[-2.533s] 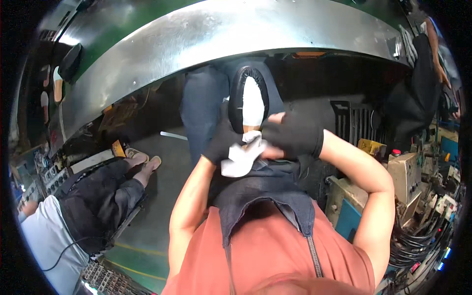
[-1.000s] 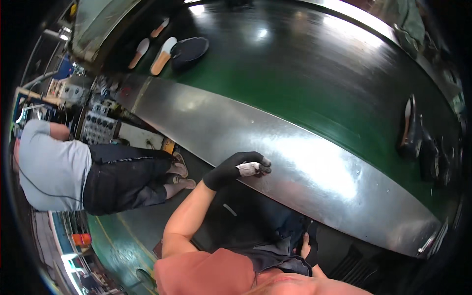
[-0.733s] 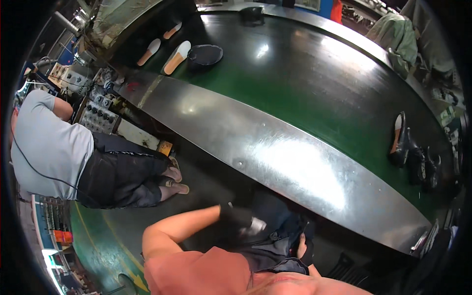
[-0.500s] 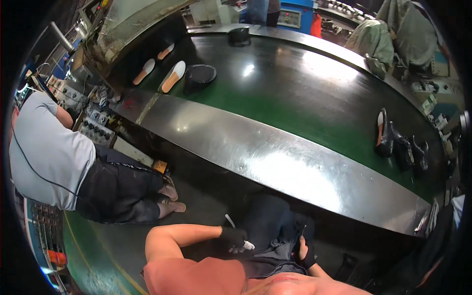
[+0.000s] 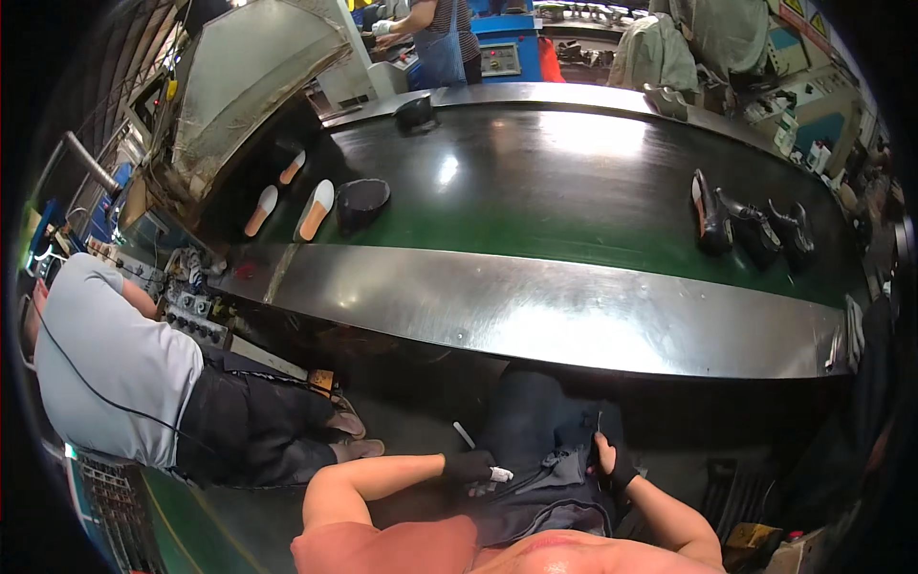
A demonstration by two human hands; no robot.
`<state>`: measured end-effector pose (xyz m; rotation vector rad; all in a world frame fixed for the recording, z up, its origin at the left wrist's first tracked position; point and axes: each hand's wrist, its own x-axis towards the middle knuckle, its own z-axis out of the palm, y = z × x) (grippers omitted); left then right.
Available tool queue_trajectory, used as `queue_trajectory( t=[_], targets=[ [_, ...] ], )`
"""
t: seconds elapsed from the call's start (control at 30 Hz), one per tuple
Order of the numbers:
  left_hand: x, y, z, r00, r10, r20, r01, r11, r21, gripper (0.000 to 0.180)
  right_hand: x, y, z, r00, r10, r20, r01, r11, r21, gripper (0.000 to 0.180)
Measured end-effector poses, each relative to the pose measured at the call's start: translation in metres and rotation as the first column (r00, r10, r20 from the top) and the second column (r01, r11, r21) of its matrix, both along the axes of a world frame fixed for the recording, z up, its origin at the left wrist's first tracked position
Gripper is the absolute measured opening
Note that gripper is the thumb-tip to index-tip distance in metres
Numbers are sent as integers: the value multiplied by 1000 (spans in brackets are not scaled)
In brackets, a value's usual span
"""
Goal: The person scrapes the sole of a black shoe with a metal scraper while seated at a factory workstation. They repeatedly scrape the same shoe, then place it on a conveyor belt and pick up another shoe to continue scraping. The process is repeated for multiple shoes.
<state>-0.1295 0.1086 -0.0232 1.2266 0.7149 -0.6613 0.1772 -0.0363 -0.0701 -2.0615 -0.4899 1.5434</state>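
Observation:
My left hand [image 5: 469,467], in a black glove, is closed around a slim white stick-like tool [image 5: 463,434]. One end of it rises past the hand, and a white, wrapped-looking piece [image 5: 501,474] shows at the other side. My right hand [image 5: 612,461] wears a dark fingerless glove and rests by my right thigh, its thumb pressed along a thin dark tool [image 5: 600,422] pointing up. What kind of tool this is cannot be made out. Both hands are over my lap, in front of the dark blue jeans [image 5: 524,413] and below the metal edge of the conveyor.
Beyond the metal ledge [image 5: 430,292] runs a dark green conveyor belt [image 5: 497,215]. Shoe pieces with pale insoles [image 5: 316,210] and a black round pad [image 5: 363,202] lie at left; black shoes [image 5: 710,215] stand at right. One co-worker [image 5: 120,359] bends at left; another [image 5: 445,48] stands at the far side.
My view has tilted up and turned slightly, so the belt looks more level and the far co-worker shows more. More of my right forearm is visible. Both hands keep their hold.

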Motion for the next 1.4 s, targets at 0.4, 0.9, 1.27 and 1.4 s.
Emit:
queue_trajectory(
  t=[0.4, 0.9, 1.27, 1.4],
  targets=[
    [12, 2, 19, 999, 19, -28, -19, 1000, -5, 58, 9, -9, -8, 989, -127, -70, 131, 989, 65, 52],
    [15, 9, 26, 999, -15, -30, 14, 1000, -25, 56, 18, 3, -11, 983, -110, -146, 106, 994, -38, 64],
    [0, 19, -3, 999, -44, -3, 43, 998, -40, 59, 9, 10, -17, 933, -281, -226, 283, 959, -24, 61],
    [-1, 13, -29, 997, -61, -57, 53, 989, -141, 59, 16, 12, 28, 969, -164, -186, 161, 986, -34, 51]
  ],
)
